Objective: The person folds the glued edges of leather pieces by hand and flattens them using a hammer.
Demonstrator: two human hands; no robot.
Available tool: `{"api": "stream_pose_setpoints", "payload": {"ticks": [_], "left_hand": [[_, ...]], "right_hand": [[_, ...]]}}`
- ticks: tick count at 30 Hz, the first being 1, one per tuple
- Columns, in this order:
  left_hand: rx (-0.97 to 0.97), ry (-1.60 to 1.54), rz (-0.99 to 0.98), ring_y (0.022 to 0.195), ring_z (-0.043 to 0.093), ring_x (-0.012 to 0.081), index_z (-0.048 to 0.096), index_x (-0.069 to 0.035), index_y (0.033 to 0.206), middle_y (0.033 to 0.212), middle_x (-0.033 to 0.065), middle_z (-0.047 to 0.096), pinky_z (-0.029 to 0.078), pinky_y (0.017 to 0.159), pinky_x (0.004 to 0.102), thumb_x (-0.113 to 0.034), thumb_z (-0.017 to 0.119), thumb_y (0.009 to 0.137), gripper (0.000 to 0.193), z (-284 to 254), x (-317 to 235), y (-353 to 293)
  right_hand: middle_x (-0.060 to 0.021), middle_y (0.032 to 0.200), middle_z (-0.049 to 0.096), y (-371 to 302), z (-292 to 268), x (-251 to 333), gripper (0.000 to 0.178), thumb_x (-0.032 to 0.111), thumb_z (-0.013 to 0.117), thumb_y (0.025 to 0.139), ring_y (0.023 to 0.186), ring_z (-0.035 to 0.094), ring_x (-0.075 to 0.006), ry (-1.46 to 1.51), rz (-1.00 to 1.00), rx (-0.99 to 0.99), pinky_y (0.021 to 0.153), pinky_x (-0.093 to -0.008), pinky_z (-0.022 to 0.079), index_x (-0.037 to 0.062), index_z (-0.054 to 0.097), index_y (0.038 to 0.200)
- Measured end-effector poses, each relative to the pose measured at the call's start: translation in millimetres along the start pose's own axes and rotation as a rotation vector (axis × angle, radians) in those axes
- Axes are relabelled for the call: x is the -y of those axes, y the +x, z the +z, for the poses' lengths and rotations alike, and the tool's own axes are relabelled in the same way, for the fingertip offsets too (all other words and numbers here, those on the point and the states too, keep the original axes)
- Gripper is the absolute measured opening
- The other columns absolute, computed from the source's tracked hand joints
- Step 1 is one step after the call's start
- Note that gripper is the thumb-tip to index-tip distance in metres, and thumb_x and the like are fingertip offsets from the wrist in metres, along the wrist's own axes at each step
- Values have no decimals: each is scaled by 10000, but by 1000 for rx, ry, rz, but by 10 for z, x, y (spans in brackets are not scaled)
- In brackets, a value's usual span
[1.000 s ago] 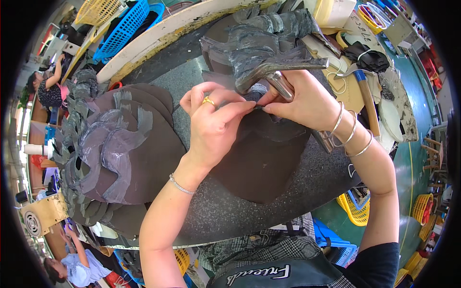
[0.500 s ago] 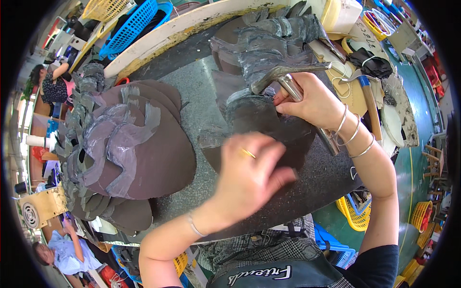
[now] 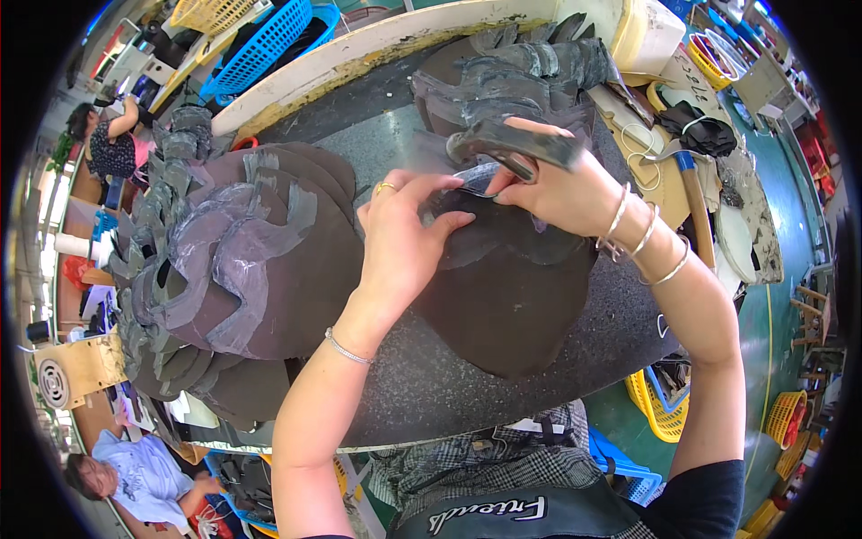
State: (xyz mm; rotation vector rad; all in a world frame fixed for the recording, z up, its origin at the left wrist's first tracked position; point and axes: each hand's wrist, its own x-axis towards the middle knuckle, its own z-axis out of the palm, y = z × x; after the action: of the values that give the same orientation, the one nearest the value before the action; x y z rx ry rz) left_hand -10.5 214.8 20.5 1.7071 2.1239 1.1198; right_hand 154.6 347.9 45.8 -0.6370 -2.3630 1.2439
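Observation:
A dark brown leather-like piece with a curved grey-smeared upper edge lies on the dark bench slab before me. My left hand holds this piece near the left end of that edge, thumb and fingers curled round it. At the edge's right part, my right hand pinches with its fingertips while its palm keeps a metal hammer, blurred by motion. Beyond both hands lies an overlapping row of similar pieces with grey smears. To the left rises a large pile of such pieces.
A second hammer with a wooden handle lies at the right among scraps. A pale board borders the bench's far side. Blue basket stands behind it; yellow basket sits below right. Two people work at the left.
My left hand has moved up and left onto the piece's edge. The piece now spreads farther toward me. The hammer has turned in my right hand, which has shifted slightly.

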Motion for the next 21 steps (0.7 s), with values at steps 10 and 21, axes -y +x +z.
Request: {"api": "stream_pose_setpoints", "payload": {"ticks": [10, 21], "left_hand": [[-304, 242, 194, 982, 597, 174, 714, -162, 972, 983, -18, 654, 298, 922, 360, -170, 836, 672, 324, 144, -51, -167], [-295, 214, 271, 991, 540, 185, 728, -175, 879, 920, -38, 635, 289, 886, 379, -144, 815, 688, 212, 121, 46, -59]], "right_hand": [[-160, 777, 686, -185, -117, 130, 221, -58, 654, 759, 809, 692, -345, -42, -158, 39, 665, -361, 539, -6, 515, 924], [-54, 803, 693, -143, -118, 111, 229, 31, 715, 818, 652, 595, -52, -48, -42, 87, 574, -238, 488, -2, 572, 995]]}}
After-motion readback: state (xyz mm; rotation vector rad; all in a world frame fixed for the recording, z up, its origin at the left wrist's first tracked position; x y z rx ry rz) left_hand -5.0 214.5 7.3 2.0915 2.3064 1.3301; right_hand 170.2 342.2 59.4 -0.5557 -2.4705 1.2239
